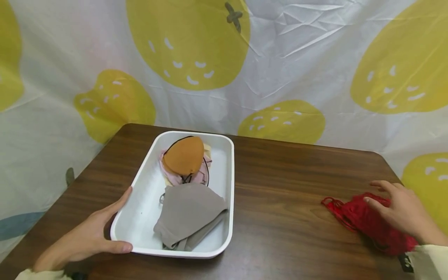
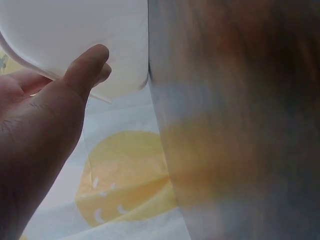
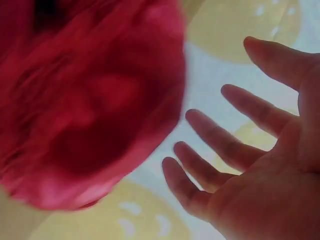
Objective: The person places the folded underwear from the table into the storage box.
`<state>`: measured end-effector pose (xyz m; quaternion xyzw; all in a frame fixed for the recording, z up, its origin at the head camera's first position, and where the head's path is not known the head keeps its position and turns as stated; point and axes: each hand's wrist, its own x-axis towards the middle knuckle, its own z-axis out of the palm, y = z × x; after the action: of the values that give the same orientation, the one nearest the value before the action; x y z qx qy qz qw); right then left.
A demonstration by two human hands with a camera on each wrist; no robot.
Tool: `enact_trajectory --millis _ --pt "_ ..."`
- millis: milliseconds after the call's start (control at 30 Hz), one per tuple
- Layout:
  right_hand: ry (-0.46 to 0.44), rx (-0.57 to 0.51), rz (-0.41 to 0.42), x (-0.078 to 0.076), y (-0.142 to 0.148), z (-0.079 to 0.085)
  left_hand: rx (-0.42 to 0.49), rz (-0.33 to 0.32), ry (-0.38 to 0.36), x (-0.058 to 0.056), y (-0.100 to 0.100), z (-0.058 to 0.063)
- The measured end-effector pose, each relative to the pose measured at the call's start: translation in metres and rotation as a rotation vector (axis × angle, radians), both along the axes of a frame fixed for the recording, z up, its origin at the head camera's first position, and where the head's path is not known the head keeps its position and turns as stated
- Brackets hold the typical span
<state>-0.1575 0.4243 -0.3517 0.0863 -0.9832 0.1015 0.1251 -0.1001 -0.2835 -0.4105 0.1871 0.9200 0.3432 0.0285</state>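
A white plastic tub [image 1: 176, 253] stands on the left of the table. My left hand [image 1: 89, 233] holds its near left corner, thumb at the near rim and fingers along the left side. In the tub, a folded grey garment [image 1: 190, 212] with thin straps lies nearest me. Behind it, an orange bra cup [image 1: 185, 155] with black straps rests on pink and yellow cloth [image 1: 201, 177]. At the right, my right hand [image 1: 402, 206] is over a crumpled red lacy garment [image 1: 367, 217] with thin red straps. In the right wrist view, its spread fingers [image 3: 220, 145] are apart from the red cloth.
The dark brown wooden table [image 1: 280, 202] has rounded far corners. Behind it hangs a white curtain [image 1: 217, 112] printed with large yellow fruit. More of the curtain drops past the table's left edge.
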Motion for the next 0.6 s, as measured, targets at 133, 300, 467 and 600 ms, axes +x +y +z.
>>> enact_trajectory --millis 133,300,467,600 --pt "-0.025 -0.023 -0.017 0.004 0.025 -0.009 -0.003 0.001 0.013 0.000 0.000 -0.001" --pt "-0.125 -0.063 -0.108 0.008 0.042 -0.016 -0.002 -0.005 0.008 -0.001 0.001 0.000" --pt "-0.276 -0.100 -0.182 0.008 0.048 -0.016 -0.006 -0.003 0.006 -0.001 0.001 0.001" --pt "-0.370 -0.139 -0.216 0.010 0.052 -0.019 -0.017 -0.002 0.004 0.000 0.000 0.003"
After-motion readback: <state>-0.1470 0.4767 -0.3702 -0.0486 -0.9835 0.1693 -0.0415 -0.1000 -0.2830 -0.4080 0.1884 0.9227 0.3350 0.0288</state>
